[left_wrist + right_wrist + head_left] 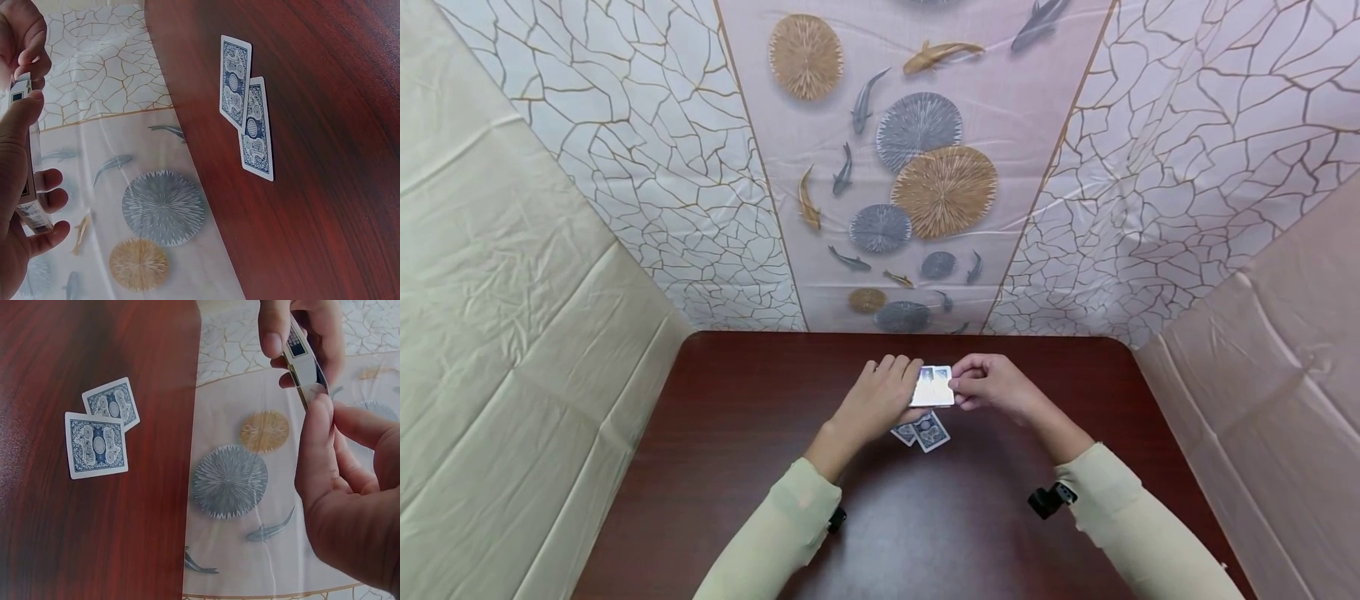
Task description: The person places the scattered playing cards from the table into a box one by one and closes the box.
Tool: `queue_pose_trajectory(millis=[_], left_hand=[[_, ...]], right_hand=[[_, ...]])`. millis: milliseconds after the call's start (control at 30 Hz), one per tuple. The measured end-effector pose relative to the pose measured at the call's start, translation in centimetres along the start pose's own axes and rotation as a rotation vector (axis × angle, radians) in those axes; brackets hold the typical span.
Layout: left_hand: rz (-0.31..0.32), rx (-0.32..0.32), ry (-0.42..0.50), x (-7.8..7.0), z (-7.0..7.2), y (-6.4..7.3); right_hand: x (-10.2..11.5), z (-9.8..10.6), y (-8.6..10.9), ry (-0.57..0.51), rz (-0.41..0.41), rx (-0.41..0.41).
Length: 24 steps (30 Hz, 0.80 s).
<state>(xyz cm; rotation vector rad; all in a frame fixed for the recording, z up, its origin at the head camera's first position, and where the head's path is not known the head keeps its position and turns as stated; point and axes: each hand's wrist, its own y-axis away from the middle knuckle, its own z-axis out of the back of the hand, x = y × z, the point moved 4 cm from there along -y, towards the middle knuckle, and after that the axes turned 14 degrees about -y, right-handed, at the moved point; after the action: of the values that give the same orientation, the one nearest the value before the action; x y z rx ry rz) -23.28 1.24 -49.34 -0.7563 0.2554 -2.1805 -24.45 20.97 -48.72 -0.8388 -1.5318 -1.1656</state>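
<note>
My left hand (882, 393) grips a playing card box (932, 387) from its left side, thumb along one narrow edge and fingers around the other. At the box's right end, my right hand (995, 387) pinches the flap between thumb and index finger. In the right wrist view the box (305, 365) is seen edge-on, with its end at the right thumb tip. Strong glare whitens its broad face in the head view. Two blue-backed playing cards, one (931, 432) partly over the other (904, 433), lie on the table just below the box.
The dark red-brown table (737, 467) ends at a patterned cloth (880, 167) with fish and round leaf shapes behind it. Beige cloth walls (512, 333) stand at both sides. A small black device (1051, 500) sits by the right sleeve.
</note>
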Motion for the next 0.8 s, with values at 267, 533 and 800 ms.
queue_pose_trajectory(millis=[267,533,800], left_hand=[[0.006,0.001,0.029,-0.05,-0.09,0.08],[-0.01,0.026,0.011,-0.08,-0.05,0.1],[-0.012,0.025,0.011,-0.09,0.12,0.1]], right_hand=[[0.09,-0.41,-0.05,0.139,0.045,-0.026],[0.39,-0.71,-0.12,0.178,0.061,-0.047],[0.59,-1.04,-0.53,0.216,0.104,-0.042]])
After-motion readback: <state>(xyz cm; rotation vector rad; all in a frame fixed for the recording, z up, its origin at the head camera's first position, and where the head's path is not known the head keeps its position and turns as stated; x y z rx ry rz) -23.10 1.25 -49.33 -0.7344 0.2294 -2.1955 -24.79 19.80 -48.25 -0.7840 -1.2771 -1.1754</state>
